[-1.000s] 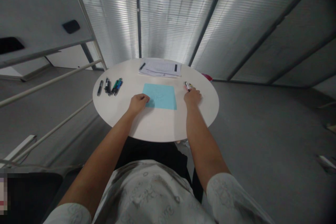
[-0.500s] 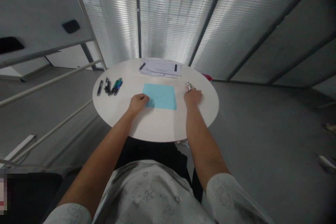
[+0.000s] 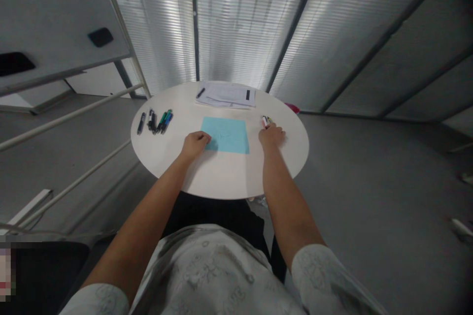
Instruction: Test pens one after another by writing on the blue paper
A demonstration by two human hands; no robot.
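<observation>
My left hand (image 3: 195, 145) rests at the left edge of a light blue sheet (image 3: 231, 135), its fingers curled in and closed, with nothing seen in them. Faint writing shows on the sheet, too small to read. To the right of the sheet, my right hand (image 3: 272, 135) lies low over the table with bent fingers closed around a few pens (image 3: 264, 120). The pens' tips, whitish, reddish and yellow-green, stick out beyond the fingers. The hand hides their lower parts.
The round white table (image 3: 221, 177) holds several dark, green and blue pens (image 3: 162, 122) at the left. At its far edge lies a stack of papers (image 3: 225, 96) with a black pen (image 3: 200, 92) on it. White rails (image 3: 74, 114) stand to the left; window blinds (image 3: 229, 24) rise behind.
The pens at my right hand have shifted and spread slightly at their tips. My left hand and the blue sheet stay in place.
</observation>
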